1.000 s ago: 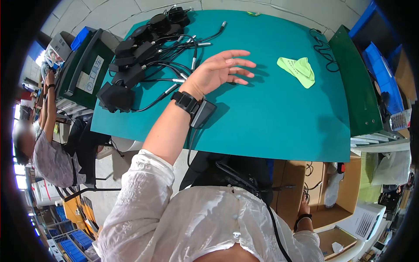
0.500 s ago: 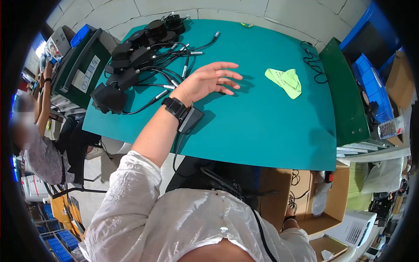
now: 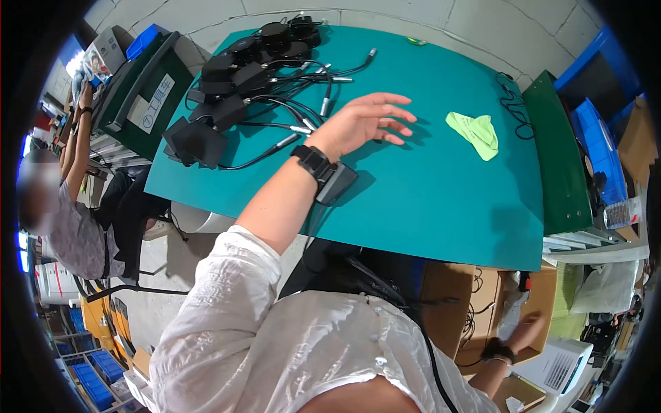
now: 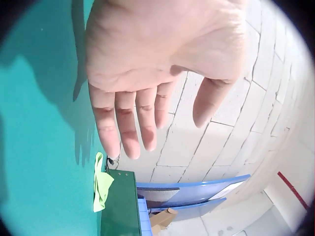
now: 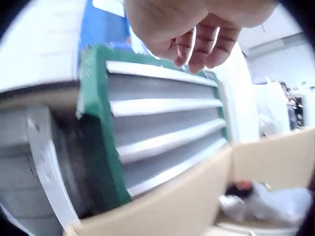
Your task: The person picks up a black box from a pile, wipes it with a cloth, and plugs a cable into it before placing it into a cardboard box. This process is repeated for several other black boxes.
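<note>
Cardboard box (image 5: 167,206) holds blurred items (image 5: 270,204); right hand (image 5: 189,14), cropped, loosely bent, looks empty; left hand (image 4: 152,54) spread, empty.

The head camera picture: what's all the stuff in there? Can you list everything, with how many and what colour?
Table: 1, teal, middle
Devices with cables: several, too tangled to count, black, table's left side
Cloth item: 1, lime green, table's right half
Loose cable: 1, black, table's far right corner
Small item: 1, greenish, table's far edge
Labelled case: 1, dark green, left of table
Cabinet: 1, green, right of table
Blue bins: several, blue, both sides
Cardboard boxes: at least 2, brown, lower right
Wall: 1, whitish, top
Another person: 1, pale top, left edge
Edge clutter: too small to tell
Shirt: 1, white, bottom
Wrist straps: 2, black, wrists
Left hand: 1, bare, over table
Right hand: 1, bare, lower right
</note>
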`<state>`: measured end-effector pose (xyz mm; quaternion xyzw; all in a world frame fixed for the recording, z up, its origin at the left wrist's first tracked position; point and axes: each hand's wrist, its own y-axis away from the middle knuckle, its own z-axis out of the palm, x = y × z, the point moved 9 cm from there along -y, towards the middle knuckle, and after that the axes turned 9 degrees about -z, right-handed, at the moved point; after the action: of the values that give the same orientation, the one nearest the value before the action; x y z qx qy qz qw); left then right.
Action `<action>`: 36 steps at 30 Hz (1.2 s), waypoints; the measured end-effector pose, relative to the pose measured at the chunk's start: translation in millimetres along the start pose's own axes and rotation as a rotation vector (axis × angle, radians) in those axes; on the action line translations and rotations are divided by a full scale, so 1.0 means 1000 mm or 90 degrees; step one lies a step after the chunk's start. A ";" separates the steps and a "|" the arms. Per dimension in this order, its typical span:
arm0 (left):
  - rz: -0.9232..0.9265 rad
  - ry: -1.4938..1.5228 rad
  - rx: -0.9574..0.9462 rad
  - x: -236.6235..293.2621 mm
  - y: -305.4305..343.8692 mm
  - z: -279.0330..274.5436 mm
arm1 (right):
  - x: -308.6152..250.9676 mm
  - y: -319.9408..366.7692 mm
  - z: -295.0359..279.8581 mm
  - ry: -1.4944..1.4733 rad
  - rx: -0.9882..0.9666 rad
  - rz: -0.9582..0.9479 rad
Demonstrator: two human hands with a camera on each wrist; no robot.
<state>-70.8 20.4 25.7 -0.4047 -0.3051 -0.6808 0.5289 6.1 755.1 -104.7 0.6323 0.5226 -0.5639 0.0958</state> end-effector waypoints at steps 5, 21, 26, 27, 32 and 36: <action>0.013 0.035 0.073 0.002 0.001 -0.010 | -0.304 -0.050 0.126 0.210 -0.088 -0.483; 0.025 0.333 0.229 -0.015 -0.007 -0.053 | -0.671 0.266 0.647 -0.176 -0.982 -1.029; 0.033 0.399 0.271 -0.026 -0.011 -0.068 | -0.664 0.286 0.683 -0.136 -1.012 -0.993; 0.032 0.401 0.275 -0.027 -0.011 -0.068 | -0.664 0.286 0.685 -0.139 -1.030 -0.985; 0.021 0.363 0.286 -0.025 -0.009 -0.066 | -0.657 0.270 0.671 -0.144 -1.026 -0.933; -0.003 0.323 0.189 -0.021 -0.016 -0.060 | -0.653 0.234 0.636 -0.258 -1.022 -0.848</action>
<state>-97.8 -15.9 -21.6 -0.1393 -0.2604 -0.7091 0.6403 -84.8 -159.9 96.6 -0.1353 0.9568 -0.0873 0.2422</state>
